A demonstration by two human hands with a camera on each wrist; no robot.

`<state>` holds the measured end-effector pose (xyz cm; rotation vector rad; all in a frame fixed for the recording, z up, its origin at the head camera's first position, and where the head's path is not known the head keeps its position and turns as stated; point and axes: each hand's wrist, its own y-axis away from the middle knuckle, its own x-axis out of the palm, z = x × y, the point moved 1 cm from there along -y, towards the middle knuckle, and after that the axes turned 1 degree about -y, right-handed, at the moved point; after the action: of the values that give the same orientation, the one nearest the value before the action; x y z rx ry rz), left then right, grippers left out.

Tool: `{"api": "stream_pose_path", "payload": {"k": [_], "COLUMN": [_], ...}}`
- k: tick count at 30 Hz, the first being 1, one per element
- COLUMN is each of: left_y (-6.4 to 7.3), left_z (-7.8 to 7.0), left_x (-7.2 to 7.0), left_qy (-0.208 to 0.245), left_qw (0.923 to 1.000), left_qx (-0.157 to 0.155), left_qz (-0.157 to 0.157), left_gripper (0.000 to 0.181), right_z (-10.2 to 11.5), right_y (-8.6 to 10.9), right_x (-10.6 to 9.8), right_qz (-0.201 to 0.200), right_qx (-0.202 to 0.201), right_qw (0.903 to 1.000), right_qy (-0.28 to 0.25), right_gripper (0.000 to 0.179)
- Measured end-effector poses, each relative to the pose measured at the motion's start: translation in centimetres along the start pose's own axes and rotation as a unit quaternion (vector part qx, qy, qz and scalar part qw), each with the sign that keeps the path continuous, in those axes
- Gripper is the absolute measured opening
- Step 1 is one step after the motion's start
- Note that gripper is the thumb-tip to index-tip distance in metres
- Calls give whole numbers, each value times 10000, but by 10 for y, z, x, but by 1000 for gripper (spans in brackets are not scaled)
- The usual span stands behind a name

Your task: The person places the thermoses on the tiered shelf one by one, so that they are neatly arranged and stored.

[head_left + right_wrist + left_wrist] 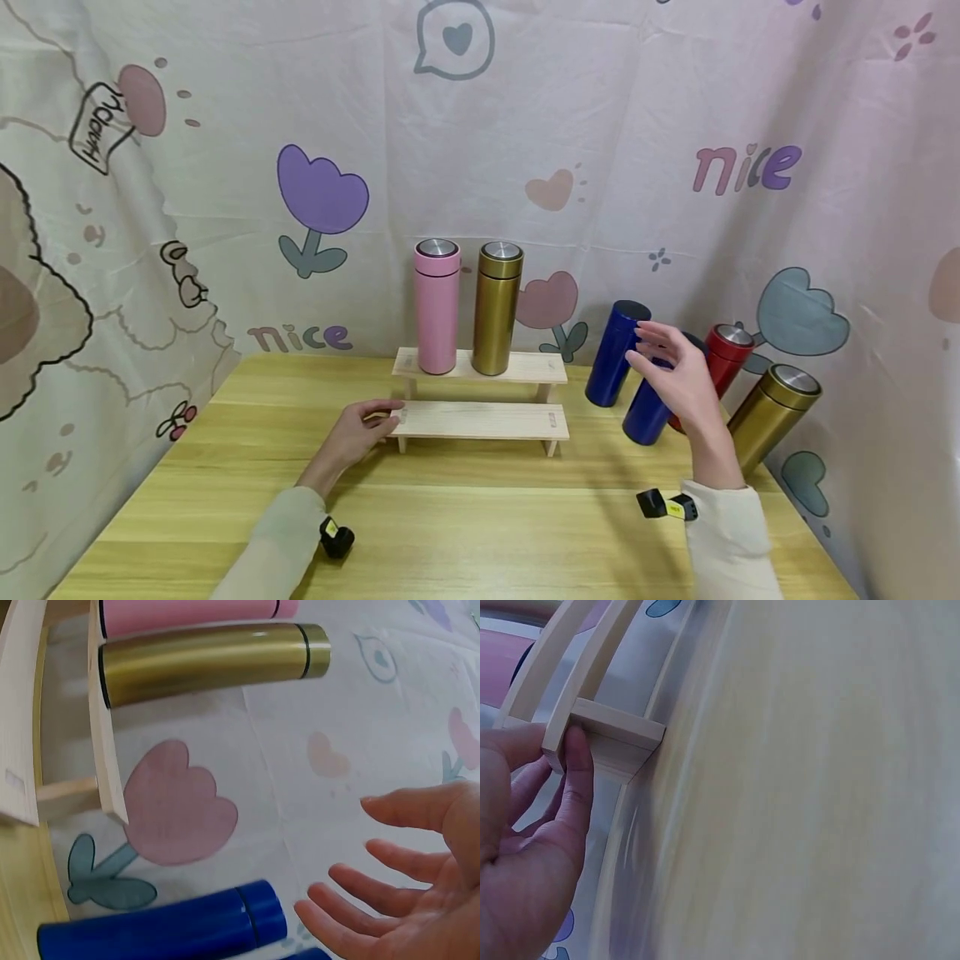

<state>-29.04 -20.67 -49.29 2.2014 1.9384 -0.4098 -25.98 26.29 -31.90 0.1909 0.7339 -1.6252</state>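
Observation:
My left hand (352,435) pinches the left end of the lower wooden shelf (480,419) between thumb and fingers, as the left wrist view also shows. Behind it, the upper wooden shelf (536,367) carries an upright pink thermos (437,312) and a gold thermos (496,317), both with steel-topped lids. My right hand (678,379) hovers with its fingers spread and nothing in them. In the head view it overlaps two blue thermoses, a rear one (609,367) and a nearer one (645,417); the right wrist view shows the rear blue thermos (165,926) apart from the fingers.
On the right side of the wood-grain table (450,533) stand a red thermos (729,358) and another gold thermos (772,417), partly behind my right hand and forearm. A printed cloth (465,142) hangs behind the table and along both sides.

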Motion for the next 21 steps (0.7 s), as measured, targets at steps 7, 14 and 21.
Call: {"api": "stream_pose_path", "payload": {"k": [7, 14, 21], "left_y": [-1, 1, 1], "left_z": [0, 0, 0], "left_x": [2, 2, 1], "left_qy": [29, 55, 54], "left_qw": [10000, 10000, 10000], "left_qx": [-19, -38, -54], "left_qz": [10, -3, -33], "left_gripper": [40, 39, 39], "right_z": [-12, -22, -35], "right_y": [14, 18, 19], "right_x": [-10, -21, -24], "right_qz": [-550, -1013, -1426], "right_qx": [138, 505, 1092], "right_qw": [9979, 9913, 9813], "right_qy": [305, 677, 685], "right_gripper": [55, 57, 62]}}
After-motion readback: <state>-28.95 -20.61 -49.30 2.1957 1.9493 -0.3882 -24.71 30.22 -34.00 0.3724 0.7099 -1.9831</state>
